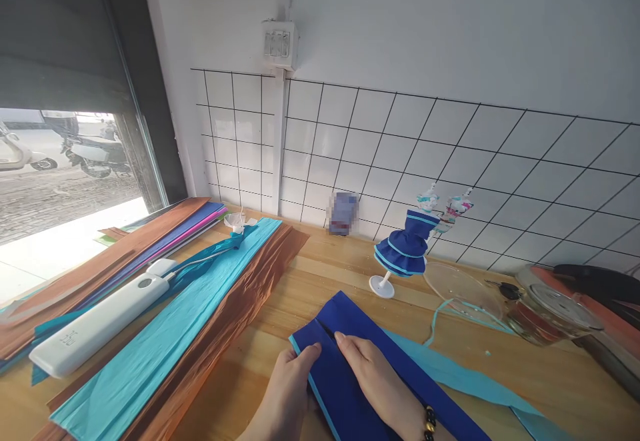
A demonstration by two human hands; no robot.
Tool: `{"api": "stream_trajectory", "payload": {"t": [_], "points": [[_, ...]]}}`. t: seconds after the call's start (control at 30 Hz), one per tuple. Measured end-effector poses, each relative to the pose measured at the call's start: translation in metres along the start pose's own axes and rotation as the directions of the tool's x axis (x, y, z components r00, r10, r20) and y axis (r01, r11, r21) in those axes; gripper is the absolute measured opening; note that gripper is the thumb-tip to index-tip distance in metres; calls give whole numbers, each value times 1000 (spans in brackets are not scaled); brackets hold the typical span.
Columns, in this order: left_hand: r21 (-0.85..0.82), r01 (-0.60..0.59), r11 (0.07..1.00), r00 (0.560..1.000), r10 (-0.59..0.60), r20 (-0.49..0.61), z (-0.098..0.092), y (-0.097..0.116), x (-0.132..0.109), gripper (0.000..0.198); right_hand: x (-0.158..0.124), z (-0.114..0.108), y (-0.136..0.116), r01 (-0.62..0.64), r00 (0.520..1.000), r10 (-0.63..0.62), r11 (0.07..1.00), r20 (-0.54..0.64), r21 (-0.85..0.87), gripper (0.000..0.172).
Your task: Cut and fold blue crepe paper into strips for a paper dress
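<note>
1. Evidently mid-fold: dark blue crepe paper [350, 318] lies near-centre on the wooden table [550, 374], its left flap already turned in.
2. Left hand [287, 391] pinches that flap; right hand [375, 374] presses flat, fingers extended; the crease seems unfinished.

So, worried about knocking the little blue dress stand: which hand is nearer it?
Right. The right hand rests on the dark blue paper, this side of the dress stand; the left hand is further left.

At left, a white power strip [100, 324] lay on crepe sheets [165, 354]; right of centre stood a miniature blue dress [407, 251].
</note>
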State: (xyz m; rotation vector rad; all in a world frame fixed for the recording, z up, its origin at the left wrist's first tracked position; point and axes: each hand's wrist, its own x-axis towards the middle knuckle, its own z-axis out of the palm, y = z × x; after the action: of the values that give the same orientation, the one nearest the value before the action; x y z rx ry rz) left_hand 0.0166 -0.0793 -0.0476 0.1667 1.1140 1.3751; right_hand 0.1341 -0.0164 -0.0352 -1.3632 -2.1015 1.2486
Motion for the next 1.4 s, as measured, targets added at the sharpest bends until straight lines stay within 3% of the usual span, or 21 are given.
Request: {"api": "stream_trajectory", "payload": {"t": [0.57,0.93,1.4], "points": [[-6,-2,1000,1000,2,-3,0,0,0,11,5,3,-1,30,1000,-30,999,-5,-35,49],[-9,11,1000,1000,-12,-29,1,-3,4,11,10,3,-2,69,998,-69,997,3,-27,40],[20,-30,999,999,30,21,-1,-2,1,9,9,4,-4,61,998,-60,997,-12,55,42]]}}
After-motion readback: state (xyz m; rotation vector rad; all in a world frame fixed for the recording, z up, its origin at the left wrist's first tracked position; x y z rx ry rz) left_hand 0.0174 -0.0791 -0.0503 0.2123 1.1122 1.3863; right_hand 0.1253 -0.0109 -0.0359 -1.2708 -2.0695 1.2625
